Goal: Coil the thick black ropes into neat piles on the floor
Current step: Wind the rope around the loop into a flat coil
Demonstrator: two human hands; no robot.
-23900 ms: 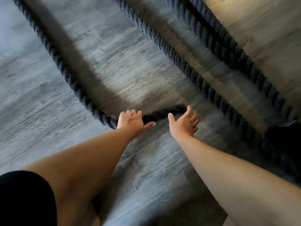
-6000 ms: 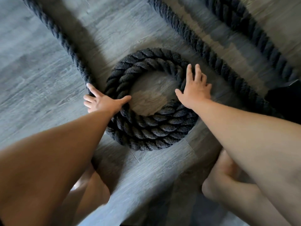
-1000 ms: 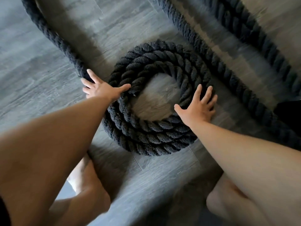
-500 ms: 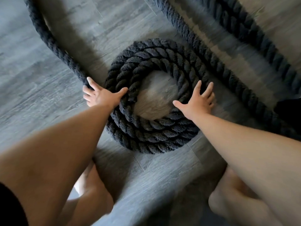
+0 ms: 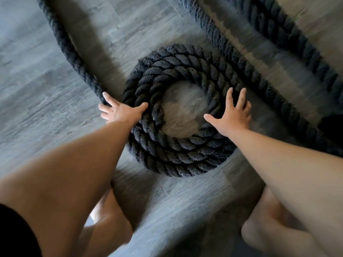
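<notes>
A thick black twisted rope lies wound into a round coil of about three turns on the grey floor, with bare floor in its middle. My left hand rests flat on the coil's left side, thumb over the turns, fingers touching the loose rope tail that runs off to the upper left. My right hand lies flat on the coil's right side with fingers spread. Neither hand is closed around the rope.
Two more stretches of black rope run diagonally at the upper right, one just beyond the coil, another farther out. A dark object sits at the right edge. My bare knees are at the bottom, on grey wood-grain floor.
Since a second ago my right hand has slid up along the coil's right side. My left hand has stayed on the left side. The coil looks slightly tighter.
</notes>
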